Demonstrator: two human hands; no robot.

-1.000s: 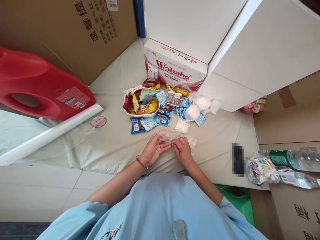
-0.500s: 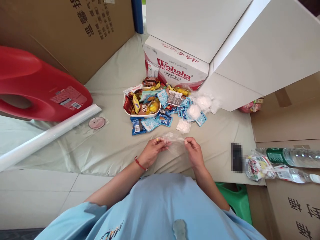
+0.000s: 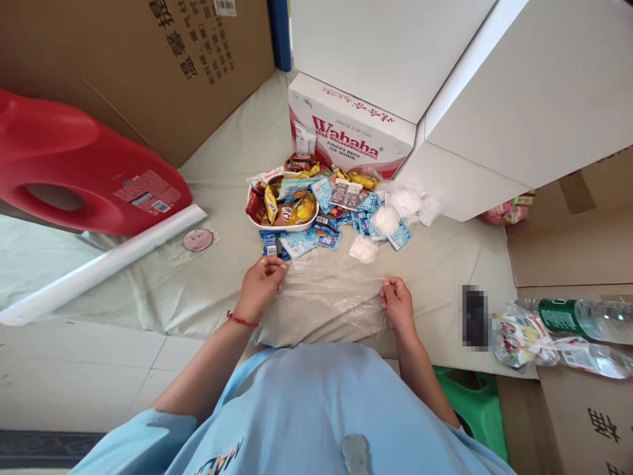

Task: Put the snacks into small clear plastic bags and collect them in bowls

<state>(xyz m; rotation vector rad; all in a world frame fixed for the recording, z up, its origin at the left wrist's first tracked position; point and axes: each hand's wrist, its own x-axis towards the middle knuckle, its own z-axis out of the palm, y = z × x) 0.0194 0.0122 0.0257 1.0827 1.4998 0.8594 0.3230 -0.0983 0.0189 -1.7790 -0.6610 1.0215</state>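
Observation:
A thin sheet of clear plastic film (image 3: 329,293) hangs stretched between my two hands, low over the cloth. My left hand (image 3: 262,284) is closed, pinching its left edge. At the opposite edge, the fingers of my right hand (image 3: 397,302) are pressed together on the plastic. Just beyond the film lie blue snack packets (image 3: 298,243) and a crumpled white bundle (image 3: 363,249). Behind these, a white-rimmed bowl (image 3: 281,226) is heaped with wrapped snacks. Whether the film is a single sheet or a bag I cannot tell.
A red jug (image 3: 93,158) and a white roll (image 3: 103,264) lie to the left. A Wahaba-style printed carton (image 3: 351,132) and white boxes (image 3: 386,53) stand behind. Plastic bottles (image 3: 601,321) and a pixelated dark object (image 3: 475,316) are at right. A green stool (image 3: 477,409) sits below.
My left hand has moved left, away from my right hand, which shifted slightly right. The bunched plastic film is now spread wide between them. The view has shifted slightly.

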